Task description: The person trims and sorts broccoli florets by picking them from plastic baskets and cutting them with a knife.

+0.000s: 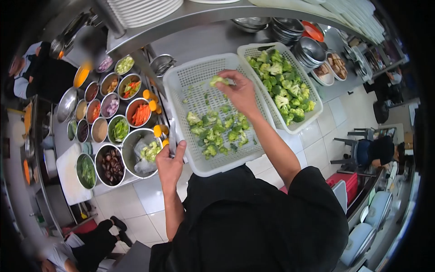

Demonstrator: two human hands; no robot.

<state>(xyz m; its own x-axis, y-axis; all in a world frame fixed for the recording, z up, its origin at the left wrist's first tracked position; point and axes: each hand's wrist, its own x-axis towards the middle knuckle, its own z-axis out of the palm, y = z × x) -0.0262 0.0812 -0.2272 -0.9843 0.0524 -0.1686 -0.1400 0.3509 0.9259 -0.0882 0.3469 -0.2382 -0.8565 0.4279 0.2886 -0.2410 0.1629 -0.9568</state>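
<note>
My right hand [239, 90] is closed on a pale green broccoli piece [219, 81] above the far part of a white perforated basket [174, 86]. Broccoli florets [217, 131] lie in the near half of that basket, with small green crumbs farther up. At the basket's left edge, my left hand [170, 165] grips a knife [172, 135], its blade pointing away from me. A second white basket [312, 120], to the right, is heaped with larger broccoli florets [281, 81].
Metal containers of cut vegetables, including carrots [141, 115] and dark mushrooms [112, 167], stand left, beside a white cutting board [72, 174]. Stacked metal bowls [311, 51] stand at the back right. A metal shelf [190, 18] crosses above. Other people are at the left and right edges.
</note>
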